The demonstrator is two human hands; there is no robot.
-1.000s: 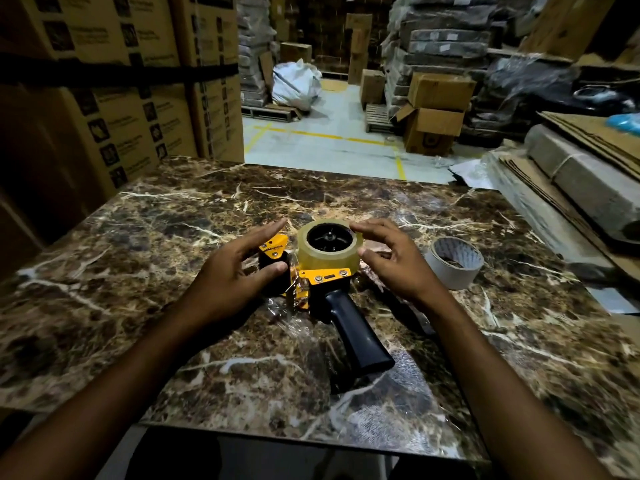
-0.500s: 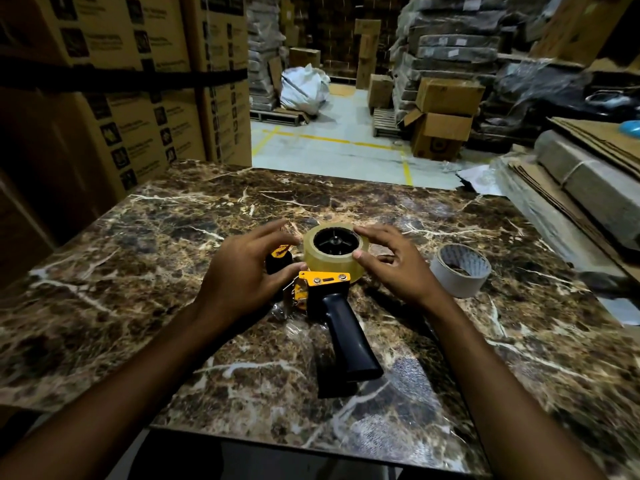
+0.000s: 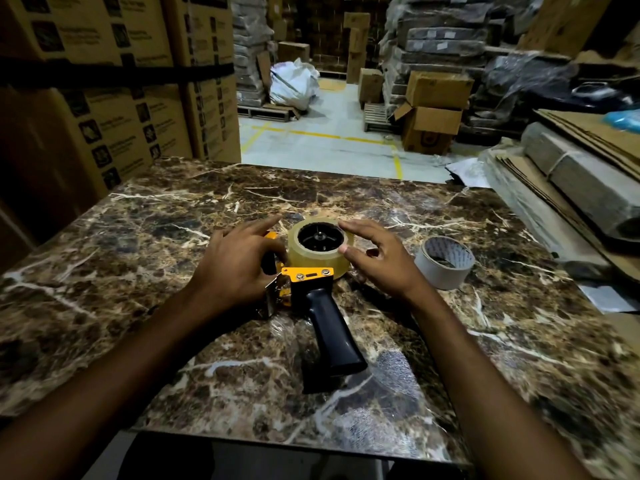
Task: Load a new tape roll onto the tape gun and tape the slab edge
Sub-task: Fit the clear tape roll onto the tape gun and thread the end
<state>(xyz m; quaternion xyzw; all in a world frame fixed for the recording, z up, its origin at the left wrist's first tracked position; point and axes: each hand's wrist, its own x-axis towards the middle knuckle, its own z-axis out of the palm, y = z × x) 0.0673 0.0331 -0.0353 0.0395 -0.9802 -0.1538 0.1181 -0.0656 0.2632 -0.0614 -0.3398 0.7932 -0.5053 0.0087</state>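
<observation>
We worked at the marble slab (image 3: 145, 258) that served as our worktop, and the tape gun (image 3: 311, 292) lay on its side near the middle of it, black handle pointing back at us. The new tape roll (image 3: 317, 256) sat on the gun's hub at the far end. Our left hand (image 3: 235, 268) was closed round the gun's yellow front, left of the roll; our right hand (image 3: 377, 261) was open, thumb and fingertips touching the roll's right side.

We judged two risks. If the roll sat crooked on the hub, it could bind or slip off once we lifted the gun. The toothed blade just under our left hand could nick a finger.

A second roll (image 3: 445, 266) stood right of the gun. The cartons (image 3: 114, 109) behind the slab carried print too blurred to read.
</observation>
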